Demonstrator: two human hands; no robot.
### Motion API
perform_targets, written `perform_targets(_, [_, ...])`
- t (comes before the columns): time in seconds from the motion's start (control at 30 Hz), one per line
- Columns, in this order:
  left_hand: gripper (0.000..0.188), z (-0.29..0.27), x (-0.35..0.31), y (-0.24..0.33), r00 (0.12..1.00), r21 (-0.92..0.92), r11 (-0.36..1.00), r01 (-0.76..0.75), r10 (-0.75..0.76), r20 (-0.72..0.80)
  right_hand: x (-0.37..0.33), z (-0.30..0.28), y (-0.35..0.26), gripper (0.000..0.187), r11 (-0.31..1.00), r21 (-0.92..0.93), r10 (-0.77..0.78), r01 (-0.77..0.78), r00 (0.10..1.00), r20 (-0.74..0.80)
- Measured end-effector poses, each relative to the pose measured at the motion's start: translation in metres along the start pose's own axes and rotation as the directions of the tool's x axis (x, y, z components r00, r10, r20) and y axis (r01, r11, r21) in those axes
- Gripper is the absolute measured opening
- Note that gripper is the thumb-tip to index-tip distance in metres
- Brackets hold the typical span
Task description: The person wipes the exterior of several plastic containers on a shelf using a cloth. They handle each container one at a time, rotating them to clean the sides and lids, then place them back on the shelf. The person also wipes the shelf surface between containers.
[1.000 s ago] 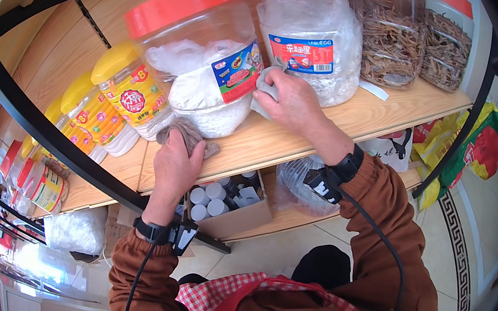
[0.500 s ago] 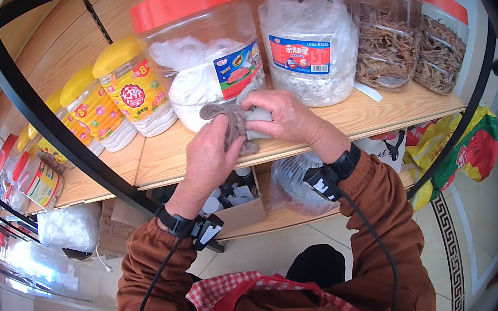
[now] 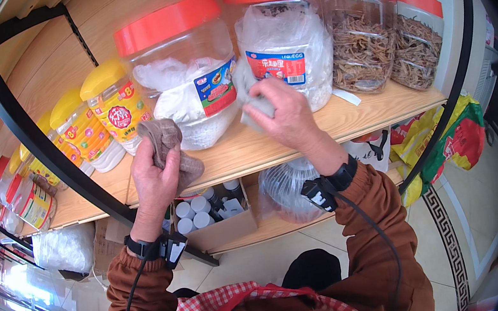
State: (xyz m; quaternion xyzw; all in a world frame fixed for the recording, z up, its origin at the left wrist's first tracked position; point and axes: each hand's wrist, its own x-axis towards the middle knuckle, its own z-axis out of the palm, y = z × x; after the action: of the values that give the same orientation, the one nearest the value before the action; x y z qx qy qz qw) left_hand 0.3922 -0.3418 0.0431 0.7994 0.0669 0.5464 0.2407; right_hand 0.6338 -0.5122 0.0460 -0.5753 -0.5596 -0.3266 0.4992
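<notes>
My left hand [image 3: 156, 177] is closed around a crumpled brown-grey cloth [image 3: 165, 147], held over the front edge of the shelf. My right hand [image 3: 286, 113] pinches a lighter grey cloth [image 3: 245, 85], whose upper end is at the gap between two big clear jars. The left jar [image 3: 191, 122] has a red lid and holds a white bag and white powdery contents. The right jar [image 3: 322, 74], also red-lidded, has white contents in a plastic bag. Whether the grey cloth touches either jar I cannot tell.
Two red-lidded jars of dried brown strips [image 3: 359, 52] stand at the right. Yellow-lidded jars [image 3: 118, 104] line the left, behind a black shelf post [image 3: 39, 129]. Below are a cardboard box [image 3: 227, 226] of white-capped bottles and a clear ribbed container [image 3: 289, 188].
My hands have moved apart, and the two cloths with them. The left went left and down with the brown-grey cloth; the right keeps the lighter one near the jars. The view has shifted slightly.
</notes>
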Motion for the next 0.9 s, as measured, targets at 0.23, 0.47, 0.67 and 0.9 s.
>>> perform_targets(0.23, [0.027,0.032,0.098,0.060,0.926,0.071,0.923,-0.378,0.378,0.017,0.072,-0.061,0.021,0.043,0.958,-0.285,-0.118,-0.012,0.894,-0.433])
perform_targets(0.47, [0.042,0.125,0.158,0.088,0.874,0.184,0.861,-0.475,0.436,0.214,0.044,-0.062,0.052,0.038,0.942,-0.323,-0.026,-0.092,0.938,-0.345])
perform_targets(0.67, [0.054,0.161,0.102,0.072,0.744,0.173,0.768,-0.617,0.496,0.448,-0.009,-0.062,0.063,0.035,0.956,-0.283,0.045,-0.075,0.993,-0.112])
perform_targets(0.9, [0.063,0.143,0.161,0.091,0.823,0.092,0.821,-0.564,0.548,0.151,0.049,-0.113,0.106,0.034,0.965,-0.222,0.010,-0.141,0.862,-0.507])
